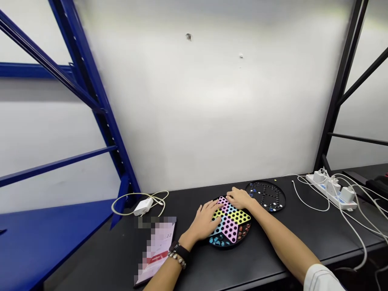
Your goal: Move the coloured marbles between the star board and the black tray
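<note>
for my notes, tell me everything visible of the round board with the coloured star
The round board lies flat on the black table, apparently plastic, with a dark rim. Its pink, yellow and light-blue star has dark holes; blue pieces and reddish pieces lie between star points. The left hand appears to touch its left side, the right hand its far edge, hiding parts.

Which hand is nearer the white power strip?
Right. The right hand is at the far edge of the colourful board, left of the power strip; the left hand is farther left, on the board.
</note>
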Tool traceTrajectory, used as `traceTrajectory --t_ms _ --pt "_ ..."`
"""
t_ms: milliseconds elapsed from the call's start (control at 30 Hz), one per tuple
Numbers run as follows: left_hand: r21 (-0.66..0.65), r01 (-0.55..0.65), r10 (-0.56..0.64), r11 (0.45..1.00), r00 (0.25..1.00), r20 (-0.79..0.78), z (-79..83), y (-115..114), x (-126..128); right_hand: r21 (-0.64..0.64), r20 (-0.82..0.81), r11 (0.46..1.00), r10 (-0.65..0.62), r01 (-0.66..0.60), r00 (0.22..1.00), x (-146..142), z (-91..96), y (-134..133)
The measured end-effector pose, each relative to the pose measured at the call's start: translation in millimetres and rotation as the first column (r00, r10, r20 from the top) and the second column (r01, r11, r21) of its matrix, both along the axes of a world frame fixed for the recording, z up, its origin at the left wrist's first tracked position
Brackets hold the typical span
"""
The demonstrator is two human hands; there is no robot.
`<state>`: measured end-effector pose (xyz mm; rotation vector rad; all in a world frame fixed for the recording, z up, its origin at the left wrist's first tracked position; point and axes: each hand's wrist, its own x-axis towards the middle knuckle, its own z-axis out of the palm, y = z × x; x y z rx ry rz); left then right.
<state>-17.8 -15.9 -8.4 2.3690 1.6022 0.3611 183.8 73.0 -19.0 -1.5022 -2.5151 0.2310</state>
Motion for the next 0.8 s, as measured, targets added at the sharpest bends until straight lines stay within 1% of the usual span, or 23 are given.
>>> traceTrajectory --t_ms 400,600,800 --pt "0.013 0.013 -0.014 1.000 1.000 0.016 -3.1 0.9 -1.7 0.007 -0.011 1.000 -0.009 0.009 1.000 1.5 -3.4 0.7" --pt "0.017 0.016 -0.016 1.000 1.000 0.013 -3.4 1.2 -2.1 0.047 -0.092 0.996 -0.074 0.079 0.993 2.2 -3.9 -0.6" --pt "0.000 0.009 -0.009 1.000 1.000 0.003 -2.4 0.5 -1.5 0.022 -0.085 0.998 -0.058 0.060 0.995 2.4 -2.1 -1.6"
